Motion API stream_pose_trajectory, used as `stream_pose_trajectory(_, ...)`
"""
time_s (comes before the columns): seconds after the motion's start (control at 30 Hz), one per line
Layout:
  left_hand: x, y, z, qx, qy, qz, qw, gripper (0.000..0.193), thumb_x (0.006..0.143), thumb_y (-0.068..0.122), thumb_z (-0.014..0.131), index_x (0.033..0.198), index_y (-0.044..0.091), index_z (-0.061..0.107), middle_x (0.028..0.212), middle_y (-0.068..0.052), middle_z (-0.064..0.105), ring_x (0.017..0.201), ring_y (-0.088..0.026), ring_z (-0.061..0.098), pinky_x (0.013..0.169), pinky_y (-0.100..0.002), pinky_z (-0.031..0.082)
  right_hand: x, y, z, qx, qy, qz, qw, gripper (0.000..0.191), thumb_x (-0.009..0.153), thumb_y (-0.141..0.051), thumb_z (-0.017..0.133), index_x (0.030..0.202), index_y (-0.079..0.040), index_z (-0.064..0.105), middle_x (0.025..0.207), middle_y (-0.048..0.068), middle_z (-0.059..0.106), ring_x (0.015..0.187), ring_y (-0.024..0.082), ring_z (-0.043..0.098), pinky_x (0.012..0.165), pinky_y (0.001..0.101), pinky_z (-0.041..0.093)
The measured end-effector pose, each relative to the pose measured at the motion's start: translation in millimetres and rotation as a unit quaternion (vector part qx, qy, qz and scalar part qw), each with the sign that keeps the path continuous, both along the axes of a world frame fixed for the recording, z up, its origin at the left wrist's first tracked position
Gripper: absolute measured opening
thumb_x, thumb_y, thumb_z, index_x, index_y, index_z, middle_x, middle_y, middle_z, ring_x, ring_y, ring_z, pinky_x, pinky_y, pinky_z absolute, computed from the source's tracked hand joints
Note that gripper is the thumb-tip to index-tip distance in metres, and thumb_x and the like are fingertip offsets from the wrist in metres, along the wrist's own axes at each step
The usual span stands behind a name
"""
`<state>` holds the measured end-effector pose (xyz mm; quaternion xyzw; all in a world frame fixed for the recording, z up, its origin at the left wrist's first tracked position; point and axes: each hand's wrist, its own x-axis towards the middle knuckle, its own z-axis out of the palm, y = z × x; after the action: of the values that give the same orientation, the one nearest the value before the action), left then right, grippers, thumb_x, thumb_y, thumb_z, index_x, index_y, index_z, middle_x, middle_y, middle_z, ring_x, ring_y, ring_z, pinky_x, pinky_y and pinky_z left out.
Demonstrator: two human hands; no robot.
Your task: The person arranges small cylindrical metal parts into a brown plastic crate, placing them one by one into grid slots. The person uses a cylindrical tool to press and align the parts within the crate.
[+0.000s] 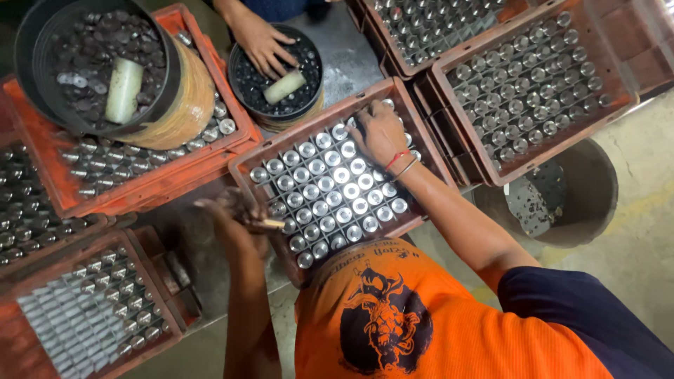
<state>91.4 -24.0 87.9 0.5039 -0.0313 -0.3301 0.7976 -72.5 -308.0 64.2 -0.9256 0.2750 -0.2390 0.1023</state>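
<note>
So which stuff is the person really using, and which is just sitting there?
In use:
right hand
left hand
middle crate of shiny metal cylinders

Just lying about:
grey bucket
big black tub
far-right crate
small tub, which another person's hand works in

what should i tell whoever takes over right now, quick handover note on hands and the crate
Right hand: palm down on the far corner of the middle crate, over the shiny metal cylinders standing in rows.
Left hand: blurred at the near-left edge, pinching a small rod-like piece.
Done: crate looks nearly full.
Left: cannot tell.
Another person's hand rests in the black tub.
</note>
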Motion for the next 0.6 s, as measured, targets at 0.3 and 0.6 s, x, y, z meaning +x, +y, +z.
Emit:
stream_pose_trajectory(0.3,-42.5,-29.1,5.0,0.185,0.004,-0.128,0.974,0.049,0.084,0.017,0.065,0.128,0.009,0.045,0.111,-0.006,0.054,0.097,-0.026,0.065,0.068,-0.046,0.062,-3.1,-11.4,-15.1,0.063,-0.058,0.009,0.996,0.03,0.086,-0.027,0.084,0.102,-0.002,0.076,0.101,0.02,0.062,0.095,0.04,0.061,0.083,0.0482,0.05)
stream_pose_trajectory(0.6,-26.0,-16.9,12.3,0.383,-0.556,-0.123,0.728,0.051,0.087,0.008,0.072,0.127,-0.005,0.042,0.116,-0.027,0.057,0.104,-0.047,0.062,0.083,-0.049,0.052,-38.4,-32.3,-10.0,0.63,-0.375,-0.016,0.68,0.039,0.105,-0.041,0.067,0.119,-0.006,0.062,0.095,0.012,0.066,0.079,0.024,0.064,0.069,0.0321,0.052)
